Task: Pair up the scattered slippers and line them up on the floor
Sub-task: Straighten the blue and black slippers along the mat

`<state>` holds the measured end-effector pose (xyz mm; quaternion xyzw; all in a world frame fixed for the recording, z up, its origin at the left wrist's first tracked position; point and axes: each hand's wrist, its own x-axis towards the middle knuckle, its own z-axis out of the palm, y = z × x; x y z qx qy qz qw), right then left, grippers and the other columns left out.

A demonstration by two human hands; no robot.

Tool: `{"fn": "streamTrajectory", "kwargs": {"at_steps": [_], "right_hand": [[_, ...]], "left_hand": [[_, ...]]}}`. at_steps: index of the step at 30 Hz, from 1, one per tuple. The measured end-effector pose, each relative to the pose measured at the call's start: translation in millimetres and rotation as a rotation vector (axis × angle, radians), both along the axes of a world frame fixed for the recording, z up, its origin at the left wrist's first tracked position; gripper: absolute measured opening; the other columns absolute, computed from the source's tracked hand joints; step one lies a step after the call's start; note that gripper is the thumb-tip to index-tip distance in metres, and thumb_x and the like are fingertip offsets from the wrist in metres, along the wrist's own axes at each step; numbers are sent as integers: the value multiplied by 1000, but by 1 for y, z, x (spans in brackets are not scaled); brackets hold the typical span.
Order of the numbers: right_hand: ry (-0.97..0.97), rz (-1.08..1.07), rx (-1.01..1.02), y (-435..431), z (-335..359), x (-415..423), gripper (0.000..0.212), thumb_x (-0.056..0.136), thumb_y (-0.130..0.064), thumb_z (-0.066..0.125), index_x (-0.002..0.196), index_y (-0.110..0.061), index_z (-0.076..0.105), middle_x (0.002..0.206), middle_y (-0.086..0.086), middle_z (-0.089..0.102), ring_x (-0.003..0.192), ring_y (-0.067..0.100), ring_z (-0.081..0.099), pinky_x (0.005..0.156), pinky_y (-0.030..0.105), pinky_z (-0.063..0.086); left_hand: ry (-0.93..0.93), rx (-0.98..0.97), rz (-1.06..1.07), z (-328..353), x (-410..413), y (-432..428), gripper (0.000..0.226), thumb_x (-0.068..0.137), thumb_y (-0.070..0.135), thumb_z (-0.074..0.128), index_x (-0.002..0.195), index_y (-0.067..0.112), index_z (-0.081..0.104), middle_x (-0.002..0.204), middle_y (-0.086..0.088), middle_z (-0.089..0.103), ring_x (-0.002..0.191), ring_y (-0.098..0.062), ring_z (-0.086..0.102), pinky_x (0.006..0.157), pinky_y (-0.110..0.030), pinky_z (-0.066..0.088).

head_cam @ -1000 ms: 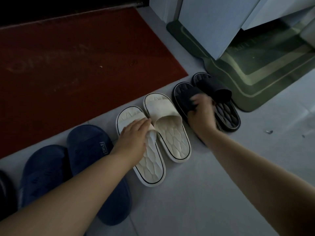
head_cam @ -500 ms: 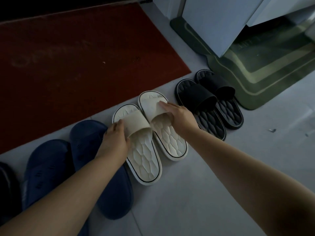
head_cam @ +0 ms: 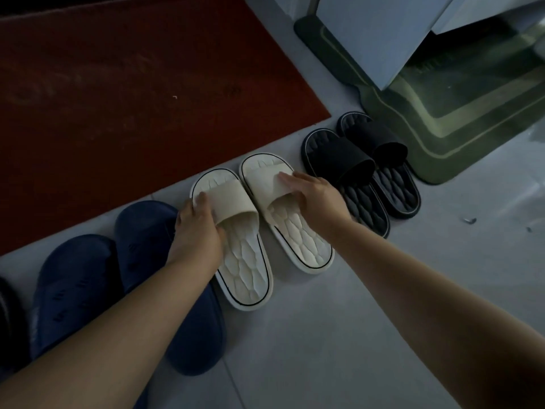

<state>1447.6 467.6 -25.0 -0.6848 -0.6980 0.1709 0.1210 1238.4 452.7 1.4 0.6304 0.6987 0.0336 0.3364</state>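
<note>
Two cream slippers lie side by side on the grey floor. My left hand [head_cam: 196, 231] grips the strap of the left cream slipper [head_cam: 244, 270]. My right hand [head_cam: 315, 196] holds the strap of the right cream slipper [head_cam: 298, 240], fingers on top. To their right stands a black pair: one black slipper [head_cam: 345, 169] and a second black slipper [head_cam: 392, 178] beside it. To the left lies a navy pair: one navy slipper [head_cam: 147, 231] partly under my left forearm, the other navy slipper [head_cam: 73, 284] further left.
A red doormat [head_cam: 132, 93] lies behind the row. A green mat [head_cam: 442, 119] sits at the right under a pale cabinet [head_cam: 368, 33]. A dark shoe [head_cam: 8, 320] shows at the left edge. Small debris [head_cam: 469, 220] lies on the floor at right.
My right hand left the black slipper and moved left onto the right cream slipper's strap. My left hand shifted from on top of the left cream slipper to gripping its strap's left side.
</note>
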Motion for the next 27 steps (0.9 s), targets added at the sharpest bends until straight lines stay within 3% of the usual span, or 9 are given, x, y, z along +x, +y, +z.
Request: {"fn": "streamTrajectory", "kwargs": {"at_steps": [4, 10, 15, 18, 21, 23, 27], "right_hand": [[67, 22, 20, -2, 2, -1, 40, 94, -10, 43, 132, -21, 51, 134, 9, 55, 121, 33, 50, 99, 40, 42], [154, -20, 12, -3, 0, 0, 37, 97, -20, 43, 132, -17, 50, 137, 11, 53, 125, 29, 49, 104, 40, 40], [91, -29, -108, -6, 5, -7, 57, 87, -4, 45, 140, -19, 35, 145, 9, 41, 129, 32, 39, 109, 39, 32], [80, -86, -75, -19, 18, -30, 63, 78, -1, 48, 138, -15, 34, 146, 11, 32, 133, 32, 28, 111, 41, 25], [142, 104, 31, -40, 32, -69, 53, 77, -5, 52, 129, -12, 46, 138, 10, 42, 129, 30, 35, 108, 35, 28], [192, 269, -6, -51, 37, -99, 47, 82, -12, 55, 129, -10, 48, 135, 10, 46, 123, 29, 44, 100, 32, 35], [103, 448, -312, -58, 32, -146, 72, 87, -33, 58, 145, -15, 20, 141, 12, 40, 118, 35, 50, 92, 43, 44]], "left_hand": [[-19, -17, -43, -2, 3, -4, 60, 94, 13, 41, 147, 14, 11, 156, -10, 11, 140, -29, 22, 111, -41, 28], [-43, -13, -65, -4, 3, -5, 58, 95, 15, 40, 147, 14, 14, 157, -8, 12, 139, -29, 24, 111, -41, 29], [-57, -31, -80, -4, -1, -3, 63, 94, 18, 45, 147, 16, 12, 157, -6, 10, 136, -29, 30, 107, -40, 32], [-108, -57, -116, 3, -13, -7, 76, 89, 21, 57, 147, 18, 9, 157, -5, 12, 136, -25, 33, 107, -37, 33], [-95, 63, -144, 16, -42, -17, 81, 82, 26, 66, 146, 21, 16, 153, -4, 25, 138, -23, 27, 110, -36, 28], [-17, 142, -129, 22, -73, -27, 85, 78, 30, 70, 145, 21, 20, 152, -4, 28, 140, -23, 24, 113, -37, 24], [278, 69, -92, 26, -151, -54, 105, 64, 47, 76, 146, 17, 18, 153, -8, 25, 141, -28, 22, 117, -41, 18]]}}
